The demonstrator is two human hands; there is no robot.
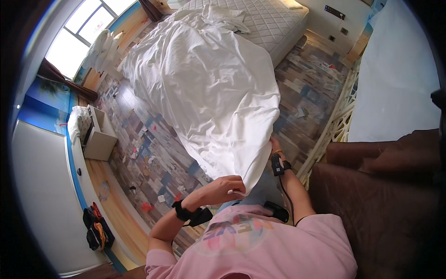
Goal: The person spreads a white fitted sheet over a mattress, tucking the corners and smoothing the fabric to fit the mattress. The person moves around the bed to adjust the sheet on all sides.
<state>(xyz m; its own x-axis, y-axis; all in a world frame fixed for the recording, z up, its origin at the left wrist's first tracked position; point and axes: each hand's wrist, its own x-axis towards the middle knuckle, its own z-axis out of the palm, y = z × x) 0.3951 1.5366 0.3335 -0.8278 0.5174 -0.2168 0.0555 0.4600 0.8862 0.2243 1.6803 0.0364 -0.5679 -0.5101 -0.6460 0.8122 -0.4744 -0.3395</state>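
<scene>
A large white cloth [216, 87], rumpled like a sheet or duvet cover, stretches from the bed down towards me. My left hand [224, 190] grips its near end, with a narrow strip of the edge showing at the fingers. At the cloth's right side is my right hand [275, 144]; its fingers are partly hidden behind the fabric, so its grip cannot be made out. The far end of the cloth lies bunched on a quilted mattress [271, 21]. Black devices with straps sit on both wrists.
Litter and scraps [146, 205] are scattered over the patchwork wood-look floor [156, 178]. White bedding [99, 52] is piled by the window. A small cabinet [101, 143] stands at the left, a lattice screen [334, 122] at the right, and brown fabric [369, 195] hangs close on my right.
</scene>
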